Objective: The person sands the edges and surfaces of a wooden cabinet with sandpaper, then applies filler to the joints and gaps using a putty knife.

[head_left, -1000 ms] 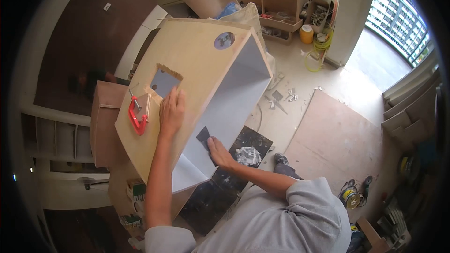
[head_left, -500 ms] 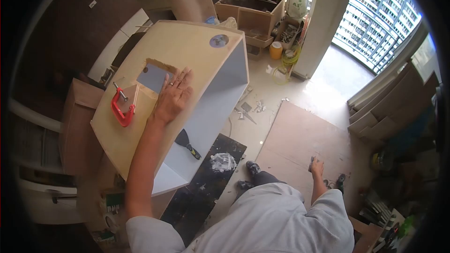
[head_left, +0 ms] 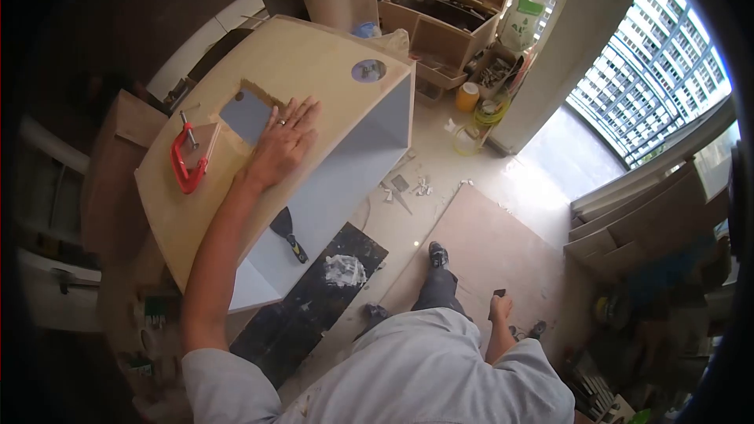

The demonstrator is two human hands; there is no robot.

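Observation:
My left hand (head_left: pixel 283 147) lies flat with fingers spread on the pale wooden top of a box cabinet (head_left: pixel 314 47), beside a rectangular cutout (head_left: pixel 250 115). Left of that hand, a red C-clamp (head_left: pixel 188 161) holds a small wood piece at the cutout's edge. A round hole (head_left: pixel 368 71) is cut near the far corner. Down at my side, my right hand (head_left: pixel 500 309) is closed around a small dark object (head_left: pixel 499 293), whose kind I cannot make out. A putty knife (head_left: pixel 289 234) with a black and yellow handle rests on the cabinet's white inner wall.
A black board (head_left: pixel 314 306) with a white putty smear lies on the floor by my feet. A brown sheet (head_left: pixel 487 243) spreads to the right. Scraps, a yellow hose (head_left: pixel 493 111) and an open wooden toolbox (head_left: pixel 440 16) stand farther off. Boards lean at right.
My view has shifted, and one foot has stepped forward onto the brown sheet. The left hand stays beside the cutout. My right hand still grips the small dark object.

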